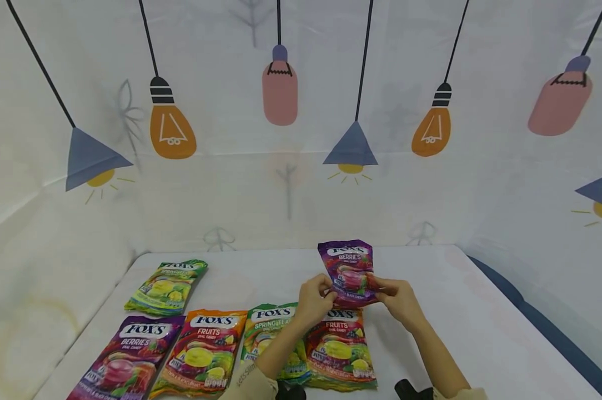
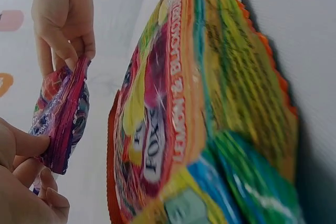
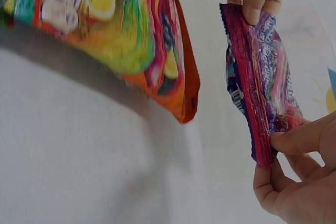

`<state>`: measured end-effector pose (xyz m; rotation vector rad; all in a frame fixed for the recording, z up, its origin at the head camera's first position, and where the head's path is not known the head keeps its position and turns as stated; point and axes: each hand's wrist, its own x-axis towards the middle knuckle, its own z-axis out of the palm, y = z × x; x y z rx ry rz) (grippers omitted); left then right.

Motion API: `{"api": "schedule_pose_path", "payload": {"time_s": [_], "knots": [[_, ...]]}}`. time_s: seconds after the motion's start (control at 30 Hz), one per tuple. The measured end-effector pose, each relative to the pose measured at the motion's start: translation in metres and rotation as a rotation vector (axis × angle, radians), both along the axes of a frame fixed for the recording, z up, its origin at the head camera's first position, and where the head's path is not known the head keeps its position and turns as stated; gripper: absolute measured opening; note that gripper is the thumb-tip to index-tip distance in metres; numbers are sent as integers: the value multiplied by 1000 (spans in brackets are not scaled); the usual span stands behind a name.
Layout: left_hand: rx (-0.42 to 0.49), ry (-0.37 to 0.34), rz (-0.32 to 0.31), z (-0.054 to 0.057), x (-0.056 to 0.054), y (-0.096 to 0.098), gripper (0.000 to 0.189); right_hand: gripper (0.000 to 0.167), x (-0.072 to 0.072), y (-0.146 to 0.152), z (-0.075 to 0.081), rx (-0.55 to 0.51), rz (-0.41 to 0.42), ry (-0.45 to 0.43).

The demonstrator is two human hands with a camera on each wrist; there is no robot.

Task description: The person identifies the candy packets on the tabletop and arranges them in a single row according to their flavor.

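A small purple Berries candy bag [image 1: 350, 269] is held upright above the far part of the table, its printed front toward me in the head view. My left hand [image 1: 315, 300] pinches its lower left corner. At the lower right edge, my right hand [image 1: 401, 303] pinches it between thumb and fingers. Both wrist views show the bag's crimped bottom seam [image 3: 249, 93] stretched between the two hands. Just below the bag lies a larger red Fruits candy bag [image 1: 340, 353]. A green Spring Tea bag [image 1: 268, 333] beside it is partly covered by my left forearm.
On the left lie a large purple Berries bag [image 1: 128, 358] and an orange Fruits bag [image 1: 201, 350] in the same row. Behind them sits a smaller green bag [image 1: 167, 286]. The white table [image 1: 481, 322] meets a lamp-patterned wall cloth [image 1: 221, 194].
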<state>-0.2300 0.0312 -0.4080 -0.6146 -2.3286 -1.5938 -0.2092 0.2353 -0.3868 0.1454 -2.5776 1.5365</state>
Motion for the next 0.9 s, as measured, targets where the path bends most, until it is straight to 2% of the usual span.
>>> {"api": "schedule_pose_path", "payload": {"time_s": [0.2, 0.4, 0.57, 0.77, 0.9], "knots": [[3, -19, -28, 3, -7, 22, 10, 39, -5, 20, 0, 39, -41, 2], [-36, -30, -23, 6, -13, 45, 10, 39, -8, 41, 0, 55, -66, -8], [-80, -29, -20, 5, -19, 65, 9, 40, -12, 60, -5, 65, -93, -19], [-122, -98, -13, 4, -23, 88, 9, 41, -15, 81, -8, 83, -115, -29], [-157, -101, -3, 0, -30, 102, 9, 41, -17, 93, -10, 98, -140, -40]]}}
